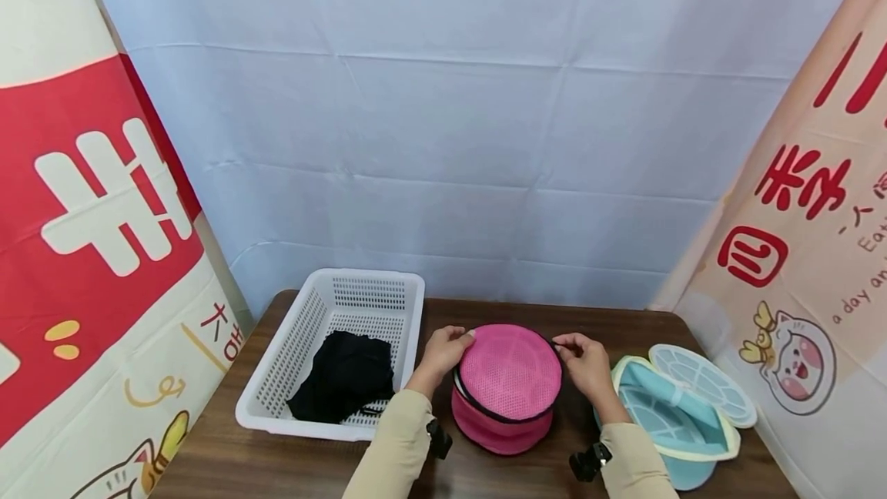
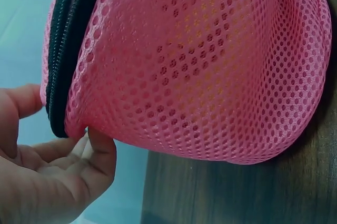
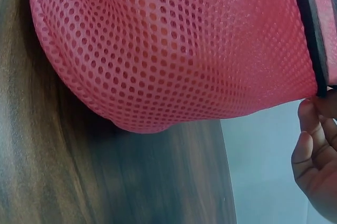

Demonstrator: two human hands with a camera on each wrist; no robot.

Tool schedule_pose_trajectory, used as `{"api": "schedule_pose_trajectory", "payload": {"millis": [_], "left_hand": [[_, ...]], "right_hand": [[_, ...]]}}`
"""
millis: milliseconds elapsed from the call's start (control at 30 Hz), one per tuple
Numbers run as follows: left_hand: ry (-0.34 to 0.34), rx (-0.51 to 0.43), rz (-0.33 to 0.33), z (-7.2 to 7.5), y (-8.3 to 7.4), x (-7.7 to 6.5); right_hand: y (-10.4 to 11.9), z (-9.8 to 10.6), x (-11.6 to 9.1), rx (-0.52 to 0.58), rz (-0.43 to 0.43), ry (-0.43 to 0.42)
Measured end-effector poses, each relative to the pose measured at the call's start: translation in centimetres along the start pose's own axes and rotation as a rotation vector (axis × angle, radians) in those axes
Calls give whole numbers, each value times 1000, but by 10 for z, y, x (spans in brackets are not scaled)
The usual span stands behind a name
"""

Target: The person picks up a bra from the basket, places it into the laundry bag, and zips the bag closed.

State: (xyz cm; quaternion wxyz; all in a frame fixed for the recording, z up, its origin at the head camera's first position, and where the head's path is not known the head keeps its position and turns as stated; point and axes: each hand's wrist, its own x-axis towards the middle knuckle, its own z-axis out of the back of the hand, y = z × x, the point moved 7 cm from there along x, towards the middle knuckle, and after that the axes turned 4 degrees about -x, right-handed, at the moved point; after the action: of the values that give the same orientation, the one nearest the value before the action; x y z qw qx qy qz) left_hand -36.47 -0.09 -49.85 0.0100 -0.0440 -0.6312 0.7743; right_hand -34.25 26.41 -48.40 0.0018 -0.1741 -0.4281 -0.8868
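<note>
A round pink mesh laundry bag (image 1: 511, 373) with a black zipper (image 2: 67, 50) round its upper edge stands on the table, its lid lying over the top. At the left side of that edge my left hand (image 1: 443, 353) pinches the rim, thumb above and fingers below in the left wrist view. My right hand (image 1: 585, 366) pinches the opposite side, its fingertips at the black band (image 3: 310, 29) in the right wrist view. Through the mesh wall (image 2: 200, 56) a yellowish patch shows. The bag's contents are otherwise hidden.
Left of the bag, a white plastic basket (image 1: 277, 391) holds a black cloth item (image 1: 346, 376). To the right, a light blue bag (image 1: 686, 472) with pale yellow trim stands with its lid (image 1: 703, 383) folded back. Behind the brown table (image 1: 478, 310) hangs a pale blue cloth (image 1: 443, 137).
</note>
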Motion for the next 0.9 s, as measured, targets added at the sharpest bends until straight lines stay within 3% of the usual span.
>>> {"api": "schedule_pose_trajectory", "payload": {"millis": [233,367,533,900], "left_hand": [[26,15,-9,-8,2,4],[-30,44,-29,-10,3,4],[-103,12,-35,-13,1,3],[-132,-4,-31,-16,-1,-1]], "right_hand": [[5,-1,2,-33,40,-7],[6,-2,2,-42,22,14],[7,0,1,-38,8,23],[6,2,-5,-30,16,8]]}}
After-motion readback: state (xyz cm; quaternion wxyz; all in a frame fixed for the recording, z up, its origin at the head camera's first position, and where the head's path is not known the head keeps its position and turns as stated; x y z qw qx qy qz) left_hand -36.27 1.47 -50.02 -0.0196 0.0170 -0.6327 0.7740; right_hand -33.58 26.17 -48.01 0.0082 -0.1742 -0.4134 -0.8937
